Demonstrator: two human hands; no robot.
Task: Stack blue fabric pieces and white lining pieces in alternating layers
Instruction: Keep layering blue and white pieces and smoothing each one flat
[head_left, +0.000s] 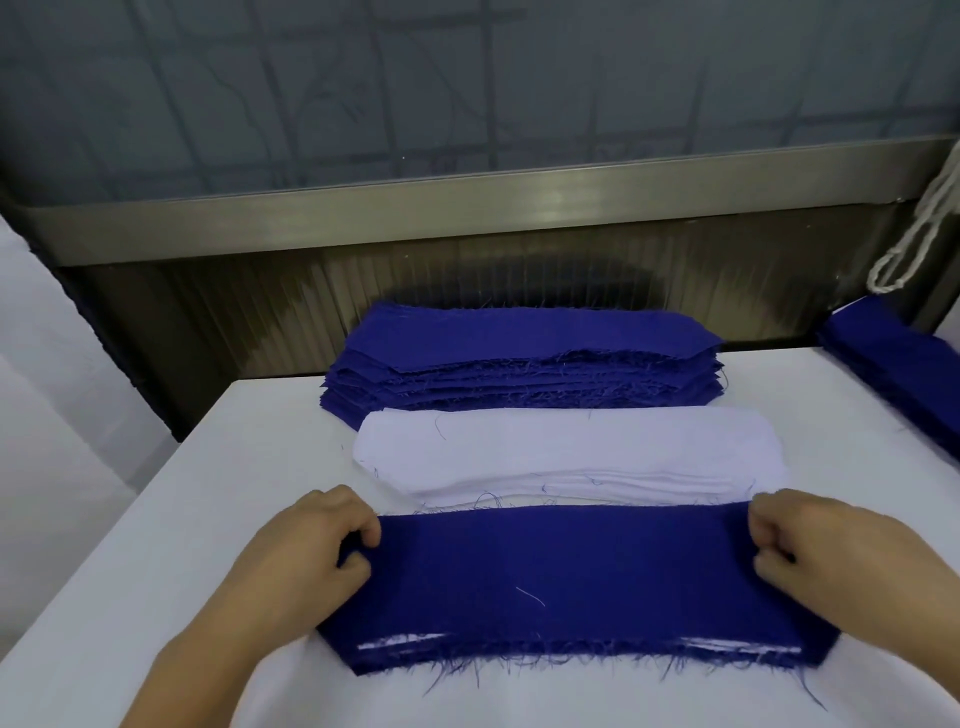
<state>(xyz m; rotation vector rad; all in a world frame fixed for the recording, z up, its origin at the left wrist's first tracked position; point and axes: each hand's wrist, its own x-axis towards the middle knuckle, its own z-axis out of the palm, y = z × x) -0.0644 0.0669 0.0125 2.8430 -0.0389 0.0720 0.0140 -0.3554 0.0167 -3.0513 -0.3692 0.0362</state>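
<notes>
My left hand (306, 551) and right hand (826, 551) each pinch an end of the top blue fabric piece with frayed edges (561, 577), which lies on a layered stack near the front edge of the white-covered table (156, 561); white slivers show beneath it. Just behind sits the pile of white lining pieces (566, 457), then the pile of blue fabric pieces (524, 358) toward the back edge.

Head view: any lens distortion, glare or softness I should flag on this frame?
Head view: wide-angle bowing curves the brushed metal ledge; a mild sheen runs along it; the grey patterned backdrop is soft, while the top blue fabric piece, pinched by left hand and right hand, stays fairly sharp.
</notes>
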